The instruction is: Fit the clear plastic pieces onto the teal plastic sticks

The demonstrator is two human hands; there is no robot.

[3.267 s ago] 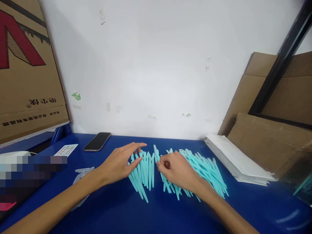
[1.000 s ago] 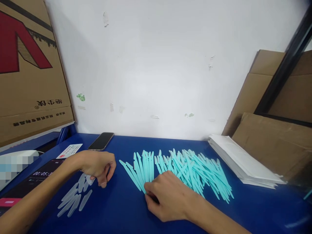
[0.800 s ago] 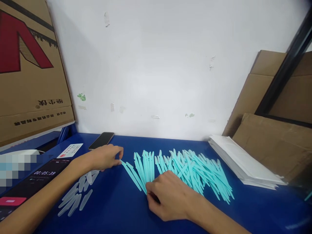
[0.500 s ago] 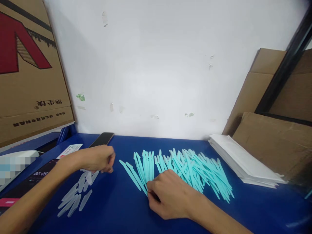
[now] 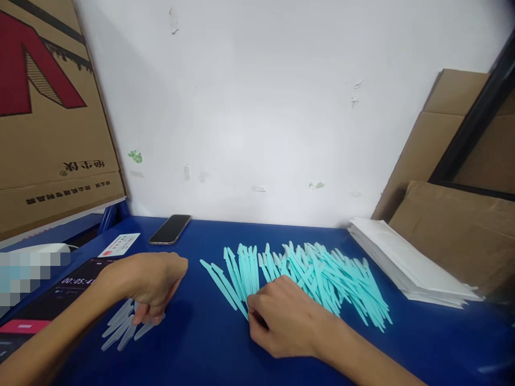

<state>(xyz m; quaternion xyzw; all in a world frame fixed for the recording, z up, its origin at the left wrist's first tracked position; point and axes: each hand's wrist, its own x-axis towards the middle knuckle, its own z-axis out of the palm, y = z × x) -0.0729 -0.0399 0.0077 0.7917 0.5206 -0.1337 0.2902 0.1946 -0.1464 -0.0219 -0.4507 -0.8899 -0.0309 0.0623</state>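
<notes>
My left hand [image 5: 155, 287] reaches down over a small pile of clear plastic blade caps [image 5: 119, 321] at the left. Its bent fingertips are a little apart and at the caps; part of the pile is hidden beneath the hand. My right hand [image 5: 277, 316] is closed, resting at the lower ends of a row of teal eyebrow razors [image 5: 249, 268]. What its curled fingers hold, if anything, is hidden. Right of that row, a large heap of the same teal razors [image 5: 333, 279] lies crisscrossed behind the wrist.
A dark phone [image 5: 170, 229] lies near the wall, beside a printed card [image 5: 119, 244]. Another device with a running timer [image 5: 76, 281] lies under my left forearm. White envelopes [image 5: 406, 262] are stacked at the right. Cardboard boxes [image 5: 56, 150] flank the blue table [image 5: 209, 354].
My left hand has moved down and toward me onto the clear caps, uncovering the phone at the back. My right hand stays at the razors. The view has shifted slightly.
</notes>
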